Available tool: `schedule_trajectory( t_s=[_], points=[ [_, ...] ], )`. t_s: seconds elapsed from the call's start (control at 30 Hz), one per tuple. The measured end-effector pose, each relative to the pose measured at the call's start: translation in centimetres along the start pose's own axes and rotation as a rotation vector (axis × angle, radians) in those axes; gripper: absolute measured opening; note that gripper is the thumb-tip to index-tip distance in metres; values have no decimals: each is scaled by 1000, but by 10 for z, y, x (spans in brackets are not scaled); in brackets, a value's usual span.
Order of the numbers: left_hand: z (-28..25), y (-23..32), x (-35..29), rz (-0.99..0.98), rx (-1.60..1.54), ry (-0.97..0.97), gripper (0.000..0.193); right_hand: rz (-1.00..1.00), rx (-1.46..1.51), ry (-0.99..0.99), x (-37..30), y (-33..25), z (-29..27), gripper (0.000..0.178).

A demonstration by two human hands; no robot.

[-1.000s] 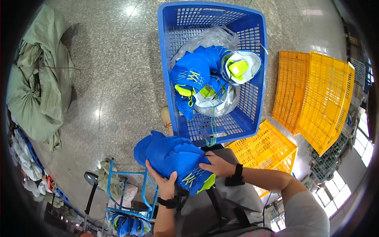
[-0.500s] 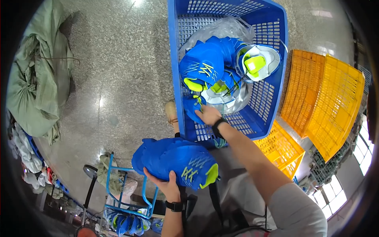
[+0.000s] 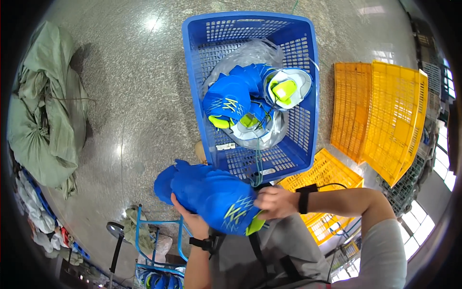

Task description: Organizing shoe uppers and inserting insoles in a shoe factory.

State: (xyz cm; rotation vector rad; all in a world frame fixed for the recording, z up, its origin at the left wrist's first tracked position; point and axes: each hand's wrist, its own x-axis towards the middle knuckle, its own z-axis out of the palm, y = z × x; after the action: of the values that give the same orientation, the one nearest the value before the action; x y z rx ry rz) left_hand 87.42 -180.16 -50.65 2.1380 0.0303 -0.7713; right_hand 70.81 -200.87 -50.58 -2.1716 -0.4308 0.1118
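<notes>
A nested stack of blue shoe uppers with yellow-green stitching and lining lies across the front of my body. My left hand clasps it from below, with the fingers partly hidden underneath. At its right end my right hand has its fingers curled against the edge of the end upper, by the yellow-green lining. Beyond the stack stands a blue plastic basket. Inside, more blue shoe uppers lie on a clear plastic bag; one upper shows its white inside.
Yellow and orange crates stand to the right, with another yellow crate near my right arm. A blue metal frame is at the lower left. Green cloth sacks lie on the far-left floor.
My right hand has come out of the basket, back to the stack's right end. The loose upper it gripped no longer shows in the basket's near left corner.
</notes>
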Motion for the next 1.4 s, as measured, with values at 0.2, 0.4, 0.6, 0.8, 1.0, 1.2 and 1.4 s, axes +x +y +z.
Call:
schedule_trajectory(
  t_s=[0.2, 0.4, 0.6, 0.8, 1.0, 1.2, 1.4],
  points=[
    [-24, -13, 0, 27, -76, -160, 87, 16, 27, -182, 14, -21, -1, 32],
    [-40, -32, -2, -3, -216, -106, 93, 266, 231, 151, -17, 36, 18, 39],
    [-20, -39, 2, 3, -93, -42, 99, 190, -726, -425, -80, 200, 93, 33],
    [-5, -56, 9, 3, -30, -59, 99, 31, -1218, -422, -51, 263, 116, 31],
    [-10, -29, -18, -26, -83, -57, 96, 144, -565, -179, -33, 188, 82, 12],
    [-47, -8, -43, 109, -63, -93, 92, 883, 699, 222, -81, 71, -13, 29],
    [-61, 82, -56, 233, -133, -133, 94, 748, 1590, 729, -124, -31, -78, 46]
  ],
)
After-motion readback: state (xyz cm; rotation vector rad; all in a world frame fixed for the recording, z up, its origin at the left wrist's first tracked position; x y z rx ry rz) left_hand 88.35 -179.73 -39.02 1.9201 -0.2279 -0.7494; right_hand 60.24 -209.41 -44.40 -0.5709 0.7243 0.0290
